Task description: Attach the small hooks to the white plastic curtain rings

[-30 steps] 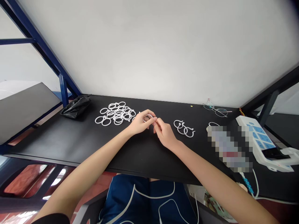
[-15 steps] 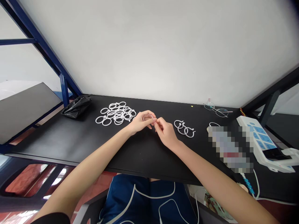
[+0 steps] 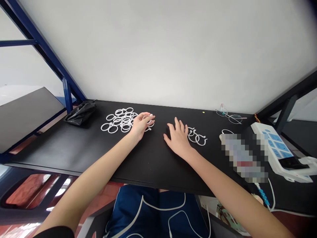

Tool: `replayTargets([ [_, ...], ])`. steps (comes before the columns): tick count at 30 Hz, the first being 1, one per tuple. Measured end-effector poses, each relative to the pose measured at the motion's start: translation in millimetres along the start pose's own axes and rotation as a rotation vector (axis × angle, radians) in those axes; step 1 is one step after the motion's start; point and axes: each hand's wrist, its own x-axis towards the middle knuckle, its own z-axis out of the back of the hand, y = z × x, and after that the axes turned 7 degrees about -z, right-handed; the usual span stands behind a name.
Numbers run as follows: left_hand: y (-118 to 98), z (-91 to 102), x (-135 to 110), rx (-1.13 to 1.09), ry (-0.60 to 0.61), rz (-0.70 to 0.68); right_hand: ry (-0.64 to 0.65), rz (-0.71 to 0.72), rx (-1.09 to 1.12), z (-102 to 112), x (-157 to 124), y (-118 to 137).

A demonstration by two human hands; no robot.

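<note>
Between the thumb and fingers of my left hand (image 3: 141,125) is a white ring (image 3: 152,115), held at the right edge of a pile of white rings (image 3: 113,129). Part of another ring shows just below those fingertips. My right hand (image 3: 178,137) is spread open over the black table, palm down, and holds nothing. Right beside it lie several opened white rings (image 3: 201,140), overlapping one another, with gaps in their loops. My right hand partly covers the nearest of these.
A crumpled black plastic bag (image 3: 81,113) lies at the left of the black table (image 3: 153,162). Toward the right are eyeglasses (image 3: 235,119), a blurred-out phone-like object (image 3: 244,158) on a cable, and a white power strip (image 3: 276,145). A wall borders the back.
My hands have parted from their meeting point at the middle. The left one moved left to the ring pile with a ring; the right one let go, spread its fingers and shifted slightly right.
</note>
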Motion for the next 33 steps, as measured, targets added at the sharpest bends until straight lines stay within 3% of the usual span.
replayTargets([
  [3, 2, -0.8, -1, 0.042, 0.033, -0.008, 0.126, -0.052, -0.052, -3, 0, -3],
  [6, 2, -1.9, -3, 0.209, 0.088, -0.080, 0.162, -0.056, -0.047, -4, 0, -4],
  [11, -1, -0.9, -6, 0.892, 0.351, -0.623, 0.147, 0.037, -0.005, -1, 0, -2],
  [13, -1, -0.5, -8, 1.116, 0.420, -0.746, 0.149, 0.088, 0.057, 0, 0, -2],
  [16, -1, 0.3, -10, 1.296, 0.428, -0.773, 0.144, 0.182, 0.209, 0, 1, -1],
  [23, 0, 7.0, -4, 1.440, 0.401, -0.732, 0.104, 0.381, 0.495, -5, 3, -3],
  [33, 0, 14.5, 1, 1.576, 0.323, -0.766, 0.062, 0.356, 0.564, -5, 5, -4],
])
